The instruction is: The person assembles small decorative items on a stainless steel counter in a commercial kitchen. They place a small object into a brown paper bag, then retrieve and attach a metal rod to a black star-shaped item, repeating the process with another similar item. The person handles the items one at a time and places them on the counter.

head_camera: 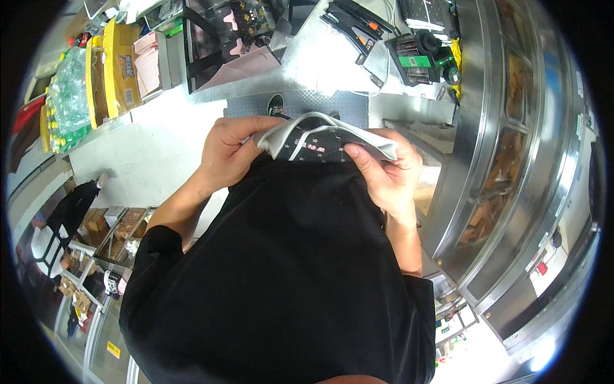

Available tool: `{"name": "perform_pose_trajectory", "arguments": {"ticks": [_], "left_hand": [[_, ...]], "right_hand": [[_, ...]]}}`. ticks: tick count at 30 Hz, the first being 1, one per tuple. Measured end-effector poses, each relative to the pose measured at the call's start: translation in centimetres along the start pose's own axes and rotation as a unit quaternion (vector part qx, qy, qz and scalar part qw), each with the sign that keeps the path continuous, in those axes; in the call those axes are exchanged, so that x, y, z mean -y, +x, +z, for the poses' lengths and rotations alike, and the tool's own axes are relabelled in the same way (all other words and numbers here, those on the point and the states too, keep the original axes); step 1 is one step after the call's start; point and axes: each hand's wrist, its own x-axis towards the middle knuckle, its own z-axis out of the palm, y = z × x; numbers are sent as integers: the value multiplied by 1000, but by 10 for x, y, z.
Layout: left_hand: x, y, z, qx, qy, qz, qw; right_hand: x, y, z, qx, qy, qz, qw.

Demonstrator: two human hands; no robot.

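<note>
In front of my torso, both hands hold a black printed bag [319,144] with a star pattern, pale writing and a whitish inner side. Its upper edges bow apart. My left hand [228,153] pinches the left corner between thumb and fingers. At the right corner, my right hand [395,173] has its thumb on the printed face and its fingers behind. The lower part of the bag merges with my black shirt [297,269] in the view, so its lower end cannot be made out.
Ahead is a steel counter [307,72] bearing a dark open container [204,57], black flat items [357,26] and a black-and-green device [415,60]. Bottles in plastic wrap [72,105] stand left, near a yellow carton [122,72]. A glass-fronted cabinet [499,168] lines the right. Another person [67,216] is far left.
</note>
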Motion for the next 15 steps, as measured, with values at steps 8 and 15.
{"name": "perform_pose_trajectory", "arguments": {"ticks": [8,15], "left_hand": [[13,7,21,56,-14,-51,997],[63,26,19,157,-334,-168,914]], "right_hand": [[-19,15,-19,196,-79,155,965],[-54,15,-34,263,106,84,955]]}}
